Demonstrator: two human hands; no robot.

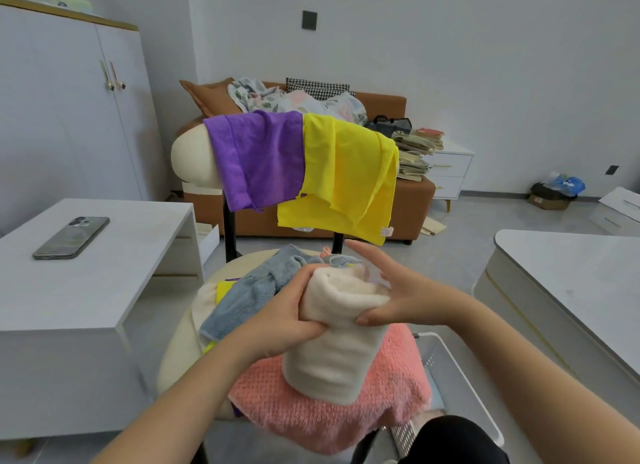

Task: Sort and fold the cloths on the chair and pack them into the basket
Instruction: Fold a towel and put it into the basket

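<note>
A folded cream cloth (334, 345) is held up over the chair seat. My left hand (284, 311) grips its left side, fingers curled over the fold. My right hand (391, 290) holds its right side, thumb pressed under the fold and fingers spread. Under it lies a pink cloth (311, 404) on the seat, with a grey-blue cloth (249, 290) behind it. A purple cloth (256, 158) and a yellow cloth (346, 179) hang over the cream chair's backrest (188, 157). The white basket (450, 377) stands on the floor at the right of the chair.
A white table (114, 255) with a phone (71, 237) stands at the left. A grey-white table (571, 276) is at the right. Behind the chair are a brown sofa (412, 200) with bedding and a white drawer unit (450, 172) stacked with books.
</note>
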